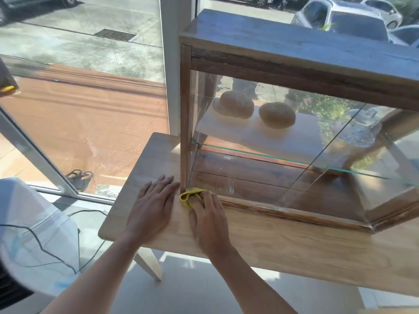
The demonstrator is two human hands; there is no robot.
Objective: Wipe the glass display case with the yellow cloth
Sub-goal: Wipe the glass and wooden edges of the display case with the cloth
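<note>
A wood-framed glass display case [297,53] stands on a light wooden table [283,241]. Two round sesame buns [277,114] lie on a white board on its glass shelf. My right hand [208,218] presses a bunched yellow cloth [189,196] against the case's bottom left front corner, where the glass meets the wooden base. My left hand [154,205] lies flat on the table just left of that corner, fingers spread, holding nothing.
A large window [79,87] with a white frame runs behind and left of the table. White plastic-wrapped goods [34,234] and a black cable sit at lower left. Sandals [79,177] lie outside the glass. The table's left edge is near my left hand.
</note>
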